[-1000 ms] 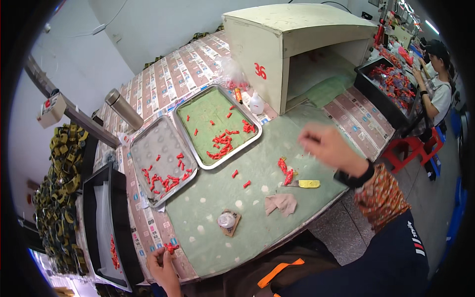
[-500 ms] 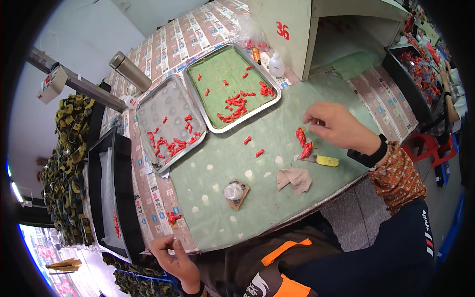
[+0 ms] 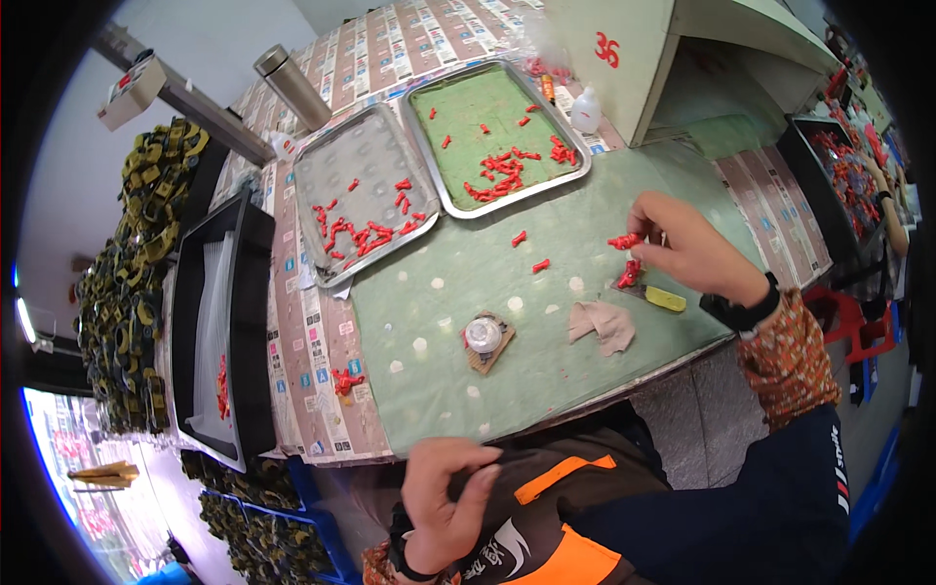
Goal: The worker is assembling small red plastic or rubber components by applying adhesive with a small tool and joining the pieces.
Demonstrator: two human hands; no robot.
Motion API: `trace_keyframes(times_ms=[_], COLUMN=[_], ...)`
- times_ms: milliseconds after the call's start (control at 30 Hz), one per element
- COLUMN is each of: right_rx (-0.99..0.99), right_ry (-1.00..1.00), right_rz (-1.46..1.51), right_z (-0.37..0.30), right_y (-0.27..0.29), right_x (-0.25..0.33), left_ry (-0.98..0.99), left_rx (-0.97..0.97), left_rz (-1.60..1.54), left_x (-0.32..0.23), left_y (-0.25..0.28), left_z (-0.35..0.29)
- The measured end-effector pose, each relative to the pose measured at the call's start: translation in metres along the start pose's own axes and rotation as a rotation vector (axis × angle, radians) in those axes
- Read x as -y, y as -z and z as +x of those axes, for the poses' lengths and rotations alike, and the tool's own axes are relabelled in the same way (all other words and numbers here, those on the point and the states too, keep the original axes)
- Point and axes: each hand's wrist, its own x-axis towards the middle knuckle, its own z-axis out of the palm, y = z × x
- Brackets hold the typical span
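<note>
My right hand (image 3: pixel 682 249) is at the right of the green-covered table, its thumb and fingers closed around the end of a small red plastic piece (image 3: pixel 622 241). Just below it lies another red piece (image 3: pixel 630 274), by the blade of a small knife with a yellow handle (image 3: pixel 665 298). A crumpled beige cloth (image 3: pixel 602 327) rests nearby. My left hand (image 3: pixel 444 497) is held in front of my body below the table's near edge, thumb and fingers apart, with nothing visible in it. Two loose red pieces, one (image 3: pixel 519 238) farther than the other (image 3: pixel 541 266), lie mid-table.
A green-lined tray (image 3: pixel 458 207) and a grey tray (image 3: pixel 310 166) hold many red pieces. A small clear container (image 3: pixel 483 334) stands on a brown square. Around are a metal flask (image 3: pixel 292 88), a white bottle (image 3: pixel 586 111), a cabinet (image 3: pixel 604 78) and a black bin (image 3: pixel 255 322).
My right hand has come down onto the upper red piece, which now lies more sideways. My left hand has moved right, away from the table's left corner. The view has shifted slightly.
</note>
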Motion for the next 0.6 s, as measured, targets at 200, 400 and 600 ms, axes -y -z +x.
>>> trace_keyframes(times_ms=[200,400,600], right_rx=[-0.002,0.064,0.121], right_ry=[0.071,0.151,0.294], right_rz=[0.249,0.409,0.326], right_z=[-0.034,-0.054,-0.054], right_y=[-0.033,-0.076,-0.087], right_x=[0.067,0.095,0.106], left_ry=[0.638,0.578,0.572], left_rx=[0.215,0.031,-0.019], left_rz=[-0.851,-1.109,-1.172], left_x=[-0.002,0.002,0.014], left_y=[-0.043,-0.07,-0.066], left_z=[0.017,0.031,0.021])
